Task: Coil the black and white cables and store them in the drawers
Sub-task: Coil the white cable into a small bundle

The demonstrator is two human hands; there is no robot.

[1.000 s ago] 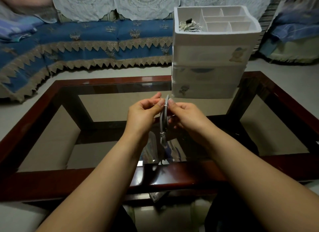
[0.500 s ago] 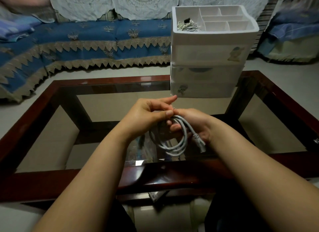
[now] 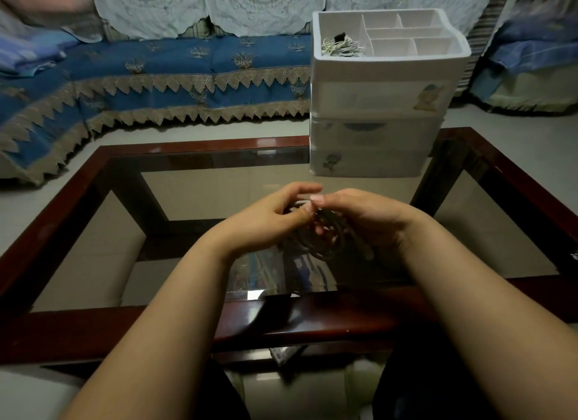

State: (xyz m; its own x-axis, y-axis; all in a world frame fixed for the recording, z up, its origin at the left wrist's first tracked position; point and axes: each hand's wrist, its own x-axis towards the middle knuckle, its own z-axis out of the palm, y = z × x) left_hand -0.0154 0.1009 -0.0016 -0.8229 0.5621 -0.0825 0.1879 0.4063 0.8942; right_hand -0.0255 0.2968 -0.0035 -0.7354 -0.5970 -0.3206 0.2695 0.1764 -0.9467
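While both hands are pinching the coil just in front of the organizer, left hand and right hand fingertips meeting on top, it's probably handling light, floppy, springy; grip across all loops. Top tray's left compartment is holding a pale cable bundle; other compartments empty, drawers closed.

A glass surface framed in dark red wood fills mid-frame, with a white 3-drawer organizer standing at its upper right.
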